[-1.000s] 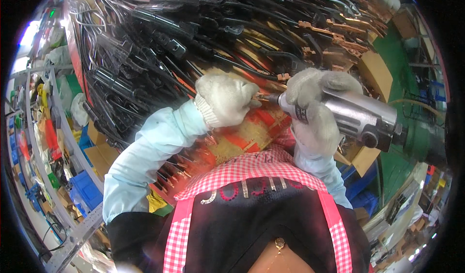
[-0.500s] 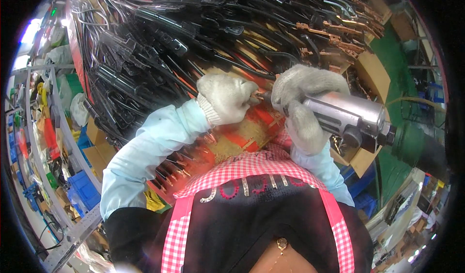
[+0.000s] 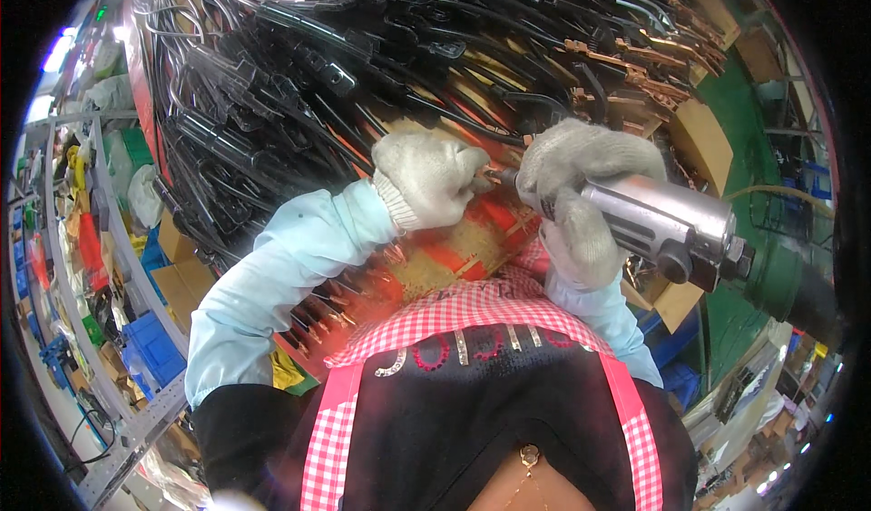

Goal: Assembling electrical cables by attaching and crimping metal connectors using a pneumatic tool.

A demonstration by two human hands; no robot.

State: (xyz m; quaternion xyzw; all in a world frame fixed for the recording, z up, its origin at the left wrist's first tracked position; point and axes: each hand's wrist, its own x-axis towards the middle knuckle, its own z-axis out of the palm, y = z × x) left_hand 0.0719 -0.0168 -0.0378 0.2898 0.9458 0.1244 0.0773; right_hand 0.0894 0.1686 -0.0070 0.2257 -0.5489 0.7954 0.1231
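Both my hands wear off-white knitted gloves. My left hand [image 3: 426, 183] is closed in a pinch on a small copper-coloured piece [image 3: 492, 175], most of it hidden by the fingers. Wrapped around a silver cylindrical air tool [image 3: 667, 210] is my right hand [image 3: 594, 153], near the tool's front end. The dark tip of the tool points left, at or very close to the copper piece; whether they touch I cannot tell. Beyond my hands lies a large heap of black cables [image 3: 345, 53] with black plastic housings.
Copper terminals [image 3: 626, 68] stick out at the heap's right end. An open cardboard box [image 3: 703, 148] with parts stands right of the worn red worktable [image 3: 435, 262]. Copper-tipped wires [image 3: 331, 307] lie by my left forearm. A metal rack and blue bins [image 3: 152, 352] stand left.
My right hand and the air tool have shifted slightly to the right, showing more of the tool's tip. My left hand has barely moved and still pinches the copper-coloured piece.
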